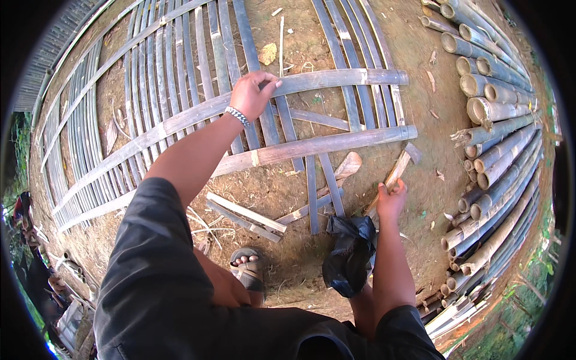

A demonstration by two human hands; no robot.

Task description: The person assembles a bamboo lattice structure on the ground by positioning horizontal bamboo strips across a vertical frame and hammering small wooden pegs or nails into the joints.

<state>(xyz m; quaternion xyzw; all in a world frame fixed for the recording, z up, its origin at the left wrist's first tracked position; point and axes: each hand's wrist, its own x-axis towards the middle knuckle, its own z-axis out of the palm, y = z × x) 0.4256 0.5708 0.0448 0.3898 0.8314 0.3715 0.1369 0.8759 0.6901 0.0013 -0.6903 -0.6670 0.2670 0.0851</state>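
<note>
My left hand [254, 95] is closed in a pinch at the upper curved bamboo rail [324, 80] of a slatted bamboo panel. What the fingertips hold, if anything, is too small to make out. Lower right, my right hand [391, 201] grips a wooden-handled tool [399, 168] with a grey head, its head end near the tip of the lower bamboo rail [330, 144]. Hammer or hatchet, I cannot tell. Thin bamboo slats [219, 51] run crosswise under both rails. A black plastic bag [350, 255] is beside my right forearm, partly over my lower leg.
Cut bamboo poles [480, 150] lie piled along the right side. Split bamboo strips [246, 213] are on the bare earth by my sandalled foot [246, 270]. A rounded brown wooden piece [349, 165] lies just below the lower rail. Slats stick out toward me.
</note>
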